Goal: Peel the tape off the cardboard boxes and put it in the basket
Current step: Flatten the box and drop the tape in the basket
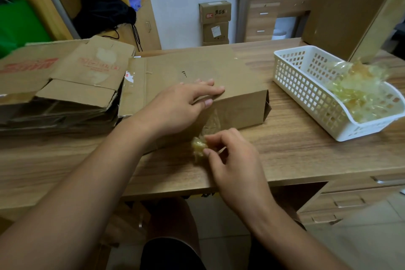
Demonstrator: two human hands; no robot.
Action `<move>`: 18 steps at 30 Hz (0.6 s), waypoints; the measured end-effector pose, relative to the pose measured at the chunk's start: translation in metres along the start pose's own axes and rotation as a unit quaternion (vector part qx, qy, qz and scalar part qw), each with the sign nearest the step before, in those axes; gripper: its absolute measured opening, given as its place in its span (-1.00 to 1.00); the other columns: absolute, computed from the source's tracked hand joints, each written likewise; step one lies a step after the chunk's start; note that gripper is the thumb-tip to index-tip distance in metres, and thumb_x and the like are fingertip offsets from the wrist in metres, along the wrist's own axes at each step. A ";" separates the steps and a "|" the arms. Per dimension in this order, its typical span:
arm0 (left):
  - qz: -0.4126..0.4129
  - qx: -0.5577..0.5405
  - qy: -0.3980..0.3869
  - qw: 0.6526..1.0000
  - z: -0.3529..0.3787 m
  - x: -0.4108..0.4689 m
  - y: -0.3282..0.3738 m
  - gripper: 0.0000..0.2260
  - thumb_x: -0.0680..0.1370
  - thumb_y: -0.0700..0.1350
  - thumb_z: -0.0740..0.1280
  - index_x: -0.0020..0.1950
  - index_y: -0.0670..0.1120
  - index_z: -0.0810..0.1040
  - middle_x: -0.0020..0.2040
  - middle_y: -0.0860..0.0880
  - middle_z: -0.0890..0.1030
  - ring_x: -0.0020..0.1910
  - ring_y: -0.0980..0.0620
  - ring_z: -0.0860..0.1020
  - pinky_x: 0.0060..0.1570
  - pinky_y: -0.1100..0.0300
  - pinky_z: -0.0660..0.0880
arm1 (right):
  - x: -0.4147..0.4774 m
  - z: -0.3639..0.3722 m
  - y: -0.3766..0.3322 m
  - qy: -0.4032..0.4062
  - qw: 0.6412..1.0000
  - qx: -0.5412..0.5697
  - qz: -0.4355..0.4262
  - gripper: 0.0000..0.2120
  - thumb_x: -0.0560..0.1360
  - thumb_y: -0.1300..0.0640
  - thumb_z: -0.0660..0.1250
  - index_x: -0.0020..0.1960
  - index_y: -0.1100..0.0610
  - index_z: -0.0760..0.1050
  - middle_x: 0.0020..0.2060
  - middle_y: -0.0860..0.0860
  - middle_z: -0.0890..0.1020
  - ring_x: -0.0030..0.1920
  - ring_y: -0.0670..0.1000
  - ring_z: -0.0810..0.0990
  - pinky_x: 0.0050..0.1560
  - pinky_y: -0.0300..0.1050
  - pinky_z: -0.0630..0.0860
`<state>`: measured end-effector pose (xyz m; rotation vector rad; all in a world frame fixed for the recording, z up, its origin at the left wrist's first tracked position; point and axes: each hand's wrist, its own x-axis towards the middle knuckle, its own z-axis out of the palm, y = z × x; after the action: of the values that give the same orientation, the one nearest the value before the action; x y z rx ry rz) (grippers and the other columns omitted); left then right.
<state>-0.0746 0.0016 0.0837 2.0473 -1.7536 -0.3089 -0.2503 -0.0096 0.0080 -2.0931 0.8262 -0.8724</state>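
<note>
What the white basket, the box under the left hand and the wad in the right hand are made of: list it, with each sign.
The basket: moulded plastic, likely; smooth glossy lattice walls. The box under the left hand: brown cardboard, matte, creased edges. The wad pinched by the right hand: clear yellowish plastic tape, shiny and crinkled.

So the box (197, 66) sits on the worktop (295, 155), flattened cardboard pile (87, 68) at its 9 o'clock, basket (295, 85) at 3 o'clock with tape scraps (359, 92) in it.
</note>
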 end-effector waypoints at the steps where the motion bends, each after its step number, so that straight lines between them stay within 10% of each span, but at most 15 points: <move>1: 0.002 -0.005 -0.001 1.000 0.000 0.000 -0.001 -0.62 0.70 -0.07 0.22 0.48 0.27 0.42 0.56 0.22 0.30 0.57 0.24 0.16 0.55 0.18 0.10 | -0.003 0.000 -0.002 -0.005 1.000 0.003 -0.002 -0.86 0.57 0.15 0.43 0.11 0.00 0.61 -0.05 -0.19 0.57 -0.07 -0.21 0.56 -0.06 -0.32 0.53; 18: 0.008 -0.057 -0.006 0.998 -0.002 0.002 -0.009 -0.64 0.67 -0.07 0.29 0.43 0.24 0.49 0.52 0.28 0.34 0.51 0.36 0.19 0.38 0.44 0.07 | 0.003 -0.021 -0.016 -0.097 0.989 0.088 -0.065 -0.84 0.54 0.14 0.46 0.00 -0.11 0.59 -0.06 -0.18 0.58 0.02 -0.17 0.59 0.00 -0.24 0.56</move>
<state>-0.0652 0.0012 0.0814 1.9548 -1.7179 -0.4067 -0.2609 -0.0112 0.0325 -2.0531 0.4959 -0.7645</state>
